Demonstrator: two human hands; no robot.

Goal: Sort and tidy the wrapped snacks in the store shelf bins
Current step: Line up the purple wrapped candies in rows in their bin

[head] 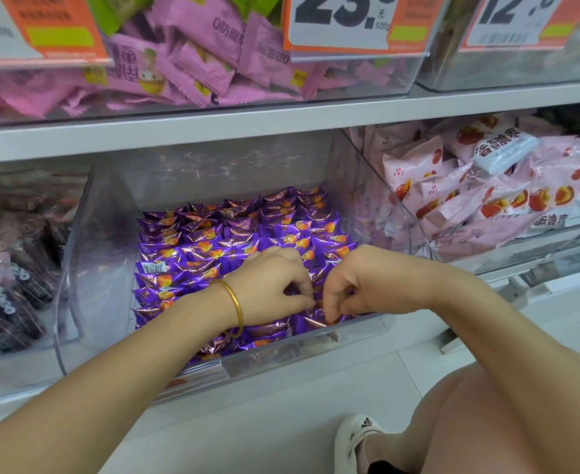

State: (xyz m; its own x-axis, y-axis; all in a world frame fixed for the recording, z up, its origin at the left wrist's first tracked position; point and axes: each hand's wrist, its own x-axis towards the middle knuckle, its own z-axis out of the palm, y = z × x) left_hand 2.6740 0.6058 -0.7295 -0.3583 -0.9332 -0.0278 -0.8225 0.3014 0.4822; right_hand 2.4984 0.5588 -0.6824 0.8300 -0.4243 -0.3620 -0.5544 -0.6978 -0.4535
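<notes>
Store shelves fill the view, and a grey shelf board [281, 121] runs across the middle. Under it sits a big clear bin [87, 254]. Shiny purple snacks [234, 234] lie inside it in neat rows, from the back wall to the front edge. Each one has an orange picture on it.

Both hands are down in the bin, close to its front edge and just beside each other. The left hand [268, 285] has its fingers curled down, and its thumb and fingers pinch one of the purple snacks. A gold bangle [234, 304] is on that wrist. The right hand [353, 285] is curled too, and its fingertips pinch a purple wrapper right at the front wall of the bin.

To the left is a bin of dark packs [11, 295]. To the right is a bin of pale pink packs [487, 186] with red fruit on them, all in a messy heap. On the shelf above, a bin holds pink snacks [206, 53]. An orange and white price sign [340, 22] with big black numbers hangs on its front.

Down low is a white floor [281, 422]. A bare knee [487, 422] and a white shoe [350, 443] show near the bottom right corner.
</notes>
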